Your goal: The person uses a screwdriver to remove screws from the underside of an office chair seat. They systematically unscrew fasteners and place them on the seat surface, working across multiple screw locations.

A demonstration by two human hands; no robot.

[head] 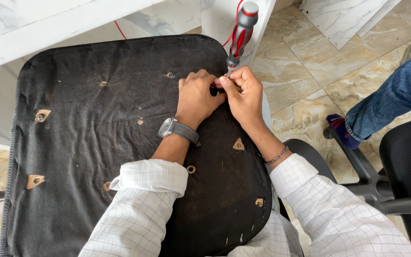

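I see an upturned seat pad (120, 143), black fabric underside facing me, filling the left and centre of the frame across my lap. My left hand (197, 97) and right hand (244, 95) meet near the pad's upper right edge, both grips closed together around the lower shaft of a red and grey screwdriver (240, 33) standing nearly upright there. Several mounting holes (41, 115) across the fabric look bare, so I judge most fixing work is either undone or still ahead; the spot under my fingers is hidden, and I cannot tell whether a screw sits there. At right, another person's jeans leg (396, 97) and a chair base (367, 176) are cut off
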